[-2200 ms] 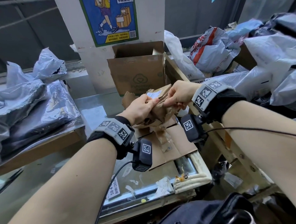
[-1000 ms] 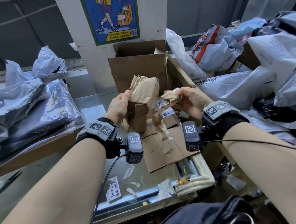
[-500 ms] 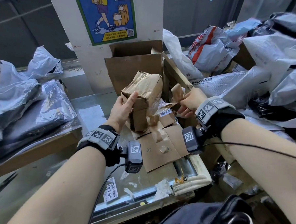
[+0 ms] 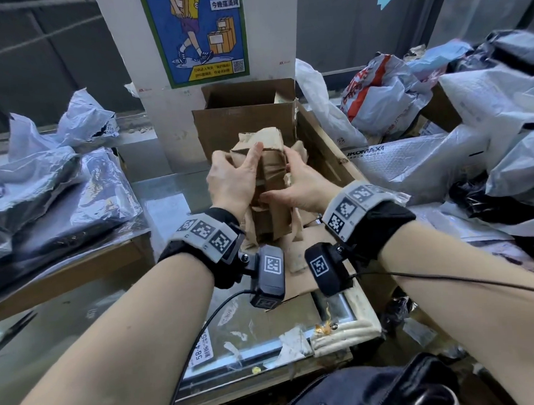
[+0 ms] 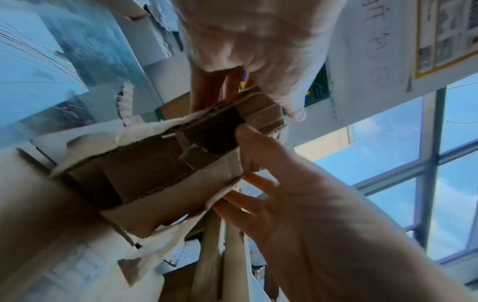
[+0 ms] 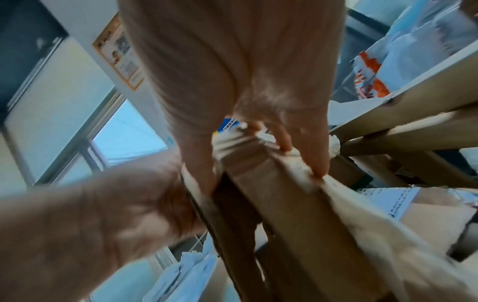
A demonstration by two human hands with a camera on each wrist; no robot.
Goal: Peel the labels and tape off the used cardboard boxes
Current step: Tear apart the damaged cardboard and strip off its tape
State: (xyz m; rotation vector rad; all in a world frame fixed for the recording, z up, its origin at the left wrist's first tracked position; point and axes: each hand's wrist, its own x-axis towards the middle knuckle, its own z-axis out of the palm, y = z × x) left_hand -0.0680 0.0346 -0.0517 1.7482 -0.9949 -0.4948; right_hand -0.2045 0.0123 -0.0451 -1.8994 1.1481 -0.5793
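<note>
A small, crumpled brown cardboard box (image 4: 272, 177) with torn strips of paper tape hanging off it is held upright above the table. My left hand (image 4: 236, 179) grips its left side, thumb across the front. My right hand (image 4: 302, 185) grips the right side, thumb on the front and fingers behind. In the left wrist view the left hand (image 5: 258, 98) clamps the box (image 5: 155, 173) at one open end, and the right hand (image 5: 271, 183) holds its edge. In the right wrist view the right hand (image 6: 258, 143) and the left hand (image 6: 116, 204) flank the box (image 6: 297, 204). A printed white label (image 6: 398, 202) lies below.
A large open cardboard box (image 4: 243, 126) stands behind against a pillar. Flattened cardboard (image 4: 297, 278) lies on the glass tabletop (image 4: 167, 207), with label scraps (image 4: 205, 342) near the front edge. Grey mailer bags pile up at the left (image 4: 42, 189) and right (image 4: 472, 129).
My right hand, which was pulling a torn strip off to the right, has come back onto the small box. Both hands now hold it, closer together and further from me.
</note>
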